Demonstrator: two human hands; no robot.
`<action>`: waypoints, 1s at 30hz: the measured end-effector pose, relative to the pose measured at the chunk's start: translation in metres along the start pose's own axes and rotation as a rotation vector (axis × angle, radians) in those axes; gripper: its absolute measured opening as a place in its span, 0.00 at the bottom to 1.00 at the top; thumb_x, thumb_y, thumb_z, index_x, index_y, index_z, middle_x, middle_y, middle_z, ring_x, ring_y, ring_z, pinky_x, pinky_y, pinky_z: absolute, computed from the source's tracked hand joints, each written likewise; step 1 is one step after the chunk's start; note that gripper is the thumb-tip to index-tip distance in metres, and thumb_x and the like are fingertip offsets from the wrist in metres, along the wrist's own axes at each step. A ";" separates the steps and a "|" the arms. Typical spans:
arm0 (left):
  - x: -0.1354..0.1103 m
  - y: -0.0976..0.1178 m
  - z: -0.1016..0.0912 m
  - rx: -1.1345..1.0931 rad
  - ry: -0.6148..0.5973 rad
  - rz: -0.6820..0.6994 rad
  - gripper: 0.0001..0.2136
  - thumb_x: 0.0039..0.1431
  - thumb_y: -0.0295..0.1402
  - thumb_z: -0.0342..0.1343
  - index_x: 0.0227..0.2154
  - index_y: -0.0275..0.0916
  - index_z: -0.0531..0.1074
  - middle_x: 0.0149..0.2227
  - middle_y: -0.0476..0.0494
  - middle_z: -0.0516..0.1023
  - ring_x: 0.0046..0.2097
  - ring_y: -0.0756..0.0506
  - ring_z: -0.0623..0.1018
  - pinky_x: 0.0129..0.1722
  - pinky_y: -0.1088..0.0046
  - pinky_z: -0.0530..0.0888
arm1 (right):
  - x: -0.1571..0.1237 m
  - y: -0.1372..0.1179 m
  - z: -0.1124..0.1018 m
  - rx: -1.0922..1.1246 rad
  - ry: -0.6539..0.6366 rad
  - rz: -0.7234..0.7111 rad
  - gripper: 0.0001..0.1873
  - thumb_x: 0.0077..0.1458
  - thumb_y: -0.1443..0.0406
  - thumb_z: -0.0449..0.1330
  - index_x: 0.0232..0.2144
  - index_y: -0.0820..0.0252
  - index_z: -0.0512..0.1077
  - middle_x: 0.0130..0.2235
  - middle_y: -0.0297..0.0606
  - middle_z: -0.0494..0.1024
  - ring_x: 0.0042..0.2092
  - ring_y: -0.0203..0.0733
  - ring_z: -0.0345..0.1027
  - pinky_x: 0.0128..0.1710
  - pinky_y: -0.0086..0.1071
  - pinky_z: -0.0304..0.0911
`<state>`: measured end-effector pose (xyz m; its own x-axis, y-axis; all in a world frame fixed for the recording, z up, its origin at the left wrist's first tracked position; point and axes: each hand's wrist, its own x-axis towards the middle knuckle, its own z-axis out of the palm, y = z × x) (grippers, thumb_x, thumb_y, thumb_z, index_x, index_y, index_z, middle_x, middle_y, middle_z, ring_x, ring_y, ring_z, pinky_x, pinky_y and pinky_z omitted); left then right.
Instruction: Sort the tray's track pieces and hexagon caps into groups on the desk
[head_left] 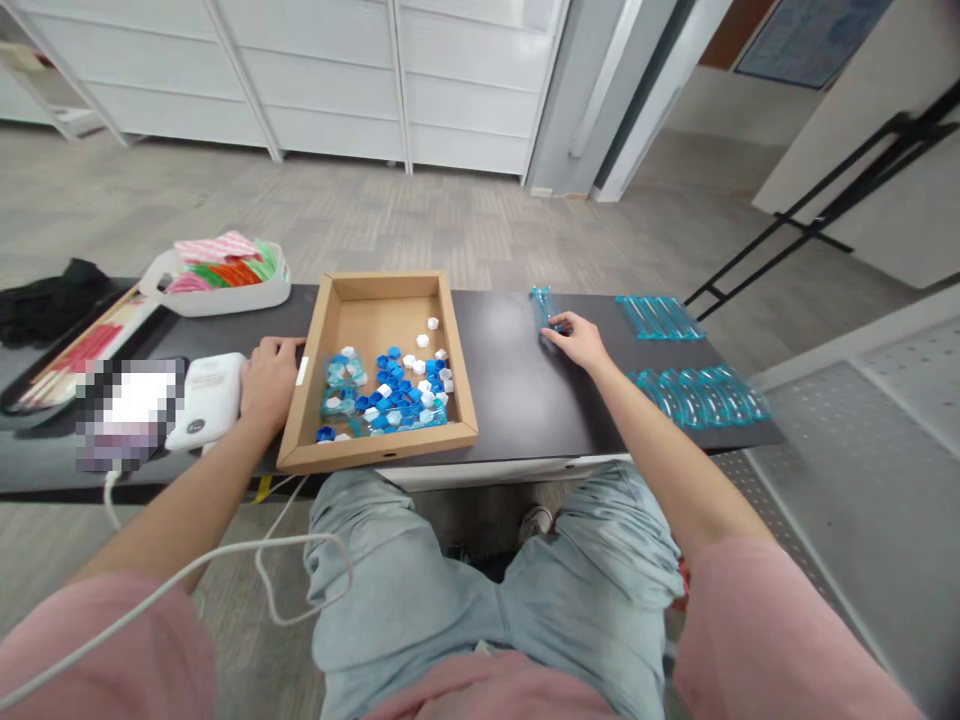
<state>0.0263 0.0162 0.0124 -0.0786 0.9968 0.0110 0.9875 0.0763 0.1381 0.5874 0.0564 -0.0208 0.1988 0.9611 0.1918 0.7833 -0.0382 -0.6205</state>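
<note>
My right hand (577, 340) is over the black tabletop, thumb and fingertips closed on the near end of a clear blue plastic track piece (541, 298). The piece lies on the table and points away from me. My left hand (270, 382) lies flat on the table against the left wall of a cardboard tray (463, 400), holding nothing that I can see. Inside the tray are blue and white hexagonal connectors (409, 388) and some clear blue parts (341, 370), mostly towards the near side.
At the right end lie a row of straight clear blue pieces (660, 318) and a row of curved ones (701, 397). To the left are a white power bank (208, 400), a blurred phone (129, 412), a white basket (240, 298) of colourful items and a black tray (22, 415). A white cable (225, 548) crosses my left arm.
</note>
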 end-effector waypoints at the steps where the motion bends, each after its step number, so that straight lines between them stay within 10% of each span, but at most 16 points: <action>1: 0.000 0.000 0.000 -0.010 0.007 -0.003 0.26 0.81 0.31 0.43 0.73 0.29 0.70 0.70 0.17 0.70 0.67 0.25 0.73 0.68 0.45 0.71 | 0.000 0.003 0.000 -0.014 0.003 -0.009 0.14 0.58 0.56 0.74 0.44 0.57 0.84 0.47 0.46 0.88 0.48 0.52 0.82 0.59 0.48 0.75; 9: 0.005 -0.006 0.011 -0.016 0.039 -0.017 0.25 0.81 0.33 0.44 0.73 0.33 0.71 0.70 0.21 0.71 0.67 0.26 0.73 0.67 0.49 0.70 | -0.013 -0.024 -0.008 -0.085 0.195 -0.239 0.17 0.63 0.48 0.71 0.42 0.54 0.85 0.49 0.49 0.82 0.56 0.61 0.76 0.66 0.60 0.66; 13: 0.006 -0.007 0.015 -0.037 0.089 -0.019 0.26 0.79 0.31 0.44 0.72 0.36 0.74 0.68 0.22 0.73 0.66 0.26 0.74 0.67 0.49 0.71 | -0.046 -0.110 0.001 0.141 -0.149 -0.550 0.16 0.69 0.49 0.67 0.46 0.52 0.85 0.44 0.42 0.84 0.43 0.49 0.77 0.50 0.44 0.71; 19: 0.003 -0.006 0.013 -0.047 0.086 -0.002 0.27 0.79 0.32 0.43 0.72 0.34 0.73 0.69 0.22 0.73 0.66 0.26 0.74 0.68 0.49 0.70 | -0.095 -0.217 0.053 -0.017 -0.690 -0.894 0.11 0.69 0.55 0.73 0.49 0.51 0.86 0.47 0.39 0.88 0.47 0.49 0.80 0.51 0.41 0.64; 30: 0.003 -0.006 0.013 -0.072 0.087 -0.018 0.26 0.80 0.33 0.45 0.73 0.35 0.74 0.70 0.22 0.73 0.68 0.26 0.74 0.69 0.49 0.69 | -0.092 -0.225 0.078 0.021 -0.883 -0.736 0.07 0.65 0.64 0.70 0.36 0.54 0.74 0.34 0.31 0.81 0.35 0.40 0.71 0.38 0.34 0.59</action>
<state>0.0224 0.0195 -0.0016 -0.1105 0.9895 0.0936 0.9737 0.0889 0.2097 0.3470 -0.0018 0.0417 -0.7918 0.6054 -0.0812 0.5265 0.6091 -0.5932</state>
